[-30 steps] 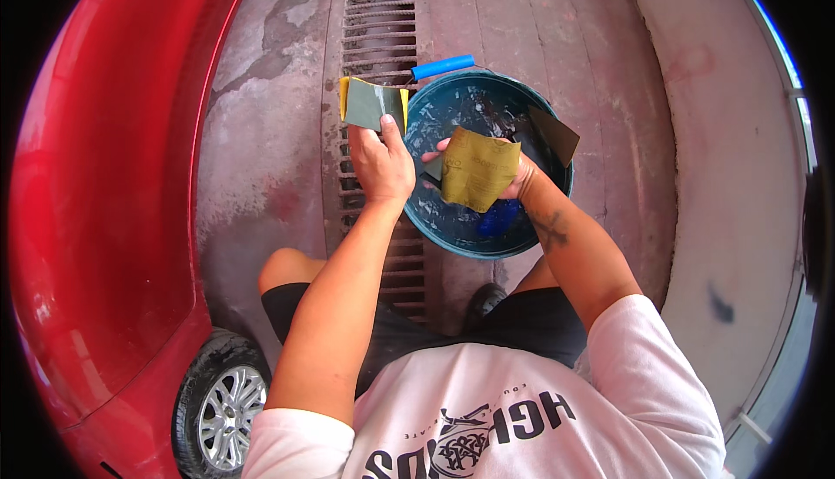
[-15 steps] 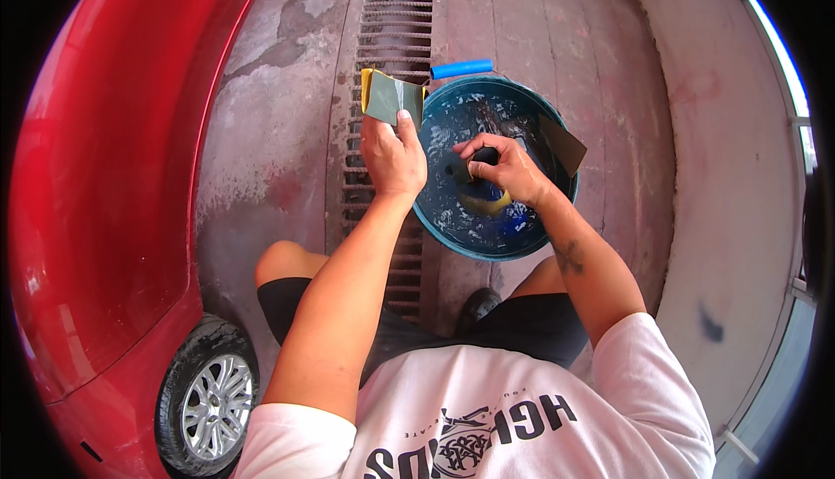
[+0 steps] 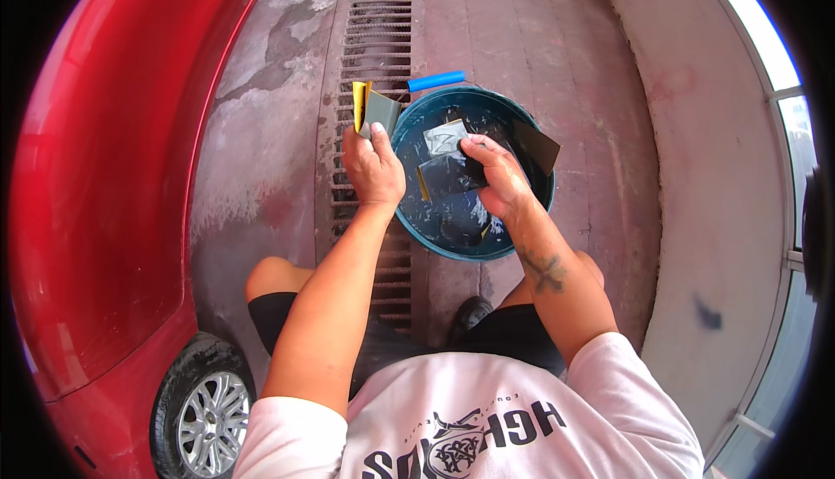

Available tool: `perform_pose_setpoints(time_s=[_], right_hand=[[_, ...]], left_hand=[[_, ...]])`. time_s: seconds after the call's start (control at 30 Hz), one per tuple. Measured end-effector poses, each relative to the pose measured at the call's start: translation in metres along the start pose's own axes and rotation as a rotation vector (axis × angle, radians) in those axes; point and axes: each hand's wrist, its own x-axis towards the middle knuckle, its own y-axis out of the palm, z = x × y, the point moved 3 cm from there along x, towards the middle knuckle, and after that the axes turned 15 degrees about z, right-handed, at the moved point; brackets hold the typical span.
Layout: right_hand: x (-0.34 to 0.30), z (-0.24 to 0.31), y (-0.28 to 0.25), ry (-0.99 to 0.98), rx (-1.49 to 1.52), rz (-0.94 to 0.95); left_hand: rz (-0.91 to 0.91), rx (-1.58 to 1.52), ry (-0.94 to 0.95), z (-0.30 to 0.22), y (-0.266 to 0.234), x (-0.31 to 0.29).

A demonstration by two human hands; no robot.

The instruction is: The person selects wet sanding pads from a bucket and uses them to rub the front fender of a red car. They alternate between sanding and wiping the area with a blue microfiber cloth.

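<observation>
Right hand [image 3: 497, 175] now lifting dark sheet [image 3: 449, 175], bucket [image 3: 531, 218] beneath

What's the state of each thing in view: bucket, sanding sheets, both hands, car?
Round teal plastic bucket: upright, open, water inside.
Dark wet sanding sheet: held over the bucket by the right hand.
Yellow-backed grey folded sheets: gripped in the left hand, beside the bucket's rim.
Dark sheet: draped over the far rim.
Red car: parked, wheel on the floor.
</observation>
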Motion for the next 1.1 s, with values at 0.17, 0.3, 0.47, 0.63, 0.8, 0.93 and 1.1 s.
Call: perform_pose_setpoints(time_s=[0.17, 0.3, 0.47, 0.63, 0.8, 0.93, 1.1], right_hand=[[-0.007, -0.001, -0.01, -0.165, -0.174, -0.05], [-0.018, 0.009, -0.009, -0.357, -0.747, -0.159], [-0.033, 0.011, 0.017, -0.406, -1.574, -0.119], [-0.023, 0.015, 0.012, -0.299, -1.091, -0.19], [-0.009, 0.009, -0.002, -0.258, -0.467, -0.069], [-0.012, 0.01, 0.002, -0.253, -0.492, -0.151], [-0.016, 0.012, 0.002, -0.224, -0.426, -0.16]], left_hand=[[-0.06, -0.133, 0.033, -0.016, -0.021, -0.003], [0.248, -0.571, -0.336, -0.007, -0.031, 0.002], [0.384, -0.846, -0.445, -0.018, -0.039, 0.0], [0.398, -0.831, -0.428, -0.029, -0.041, 0.0], [0.402, -0.81, -0.408, -0.036, -0.045, 0.001], [0.413, -0.801, -0.369, -0.038, -0.045, -0.002], [0.308, -0.767, -0.348, -0.032, -0.047, -0.006]])
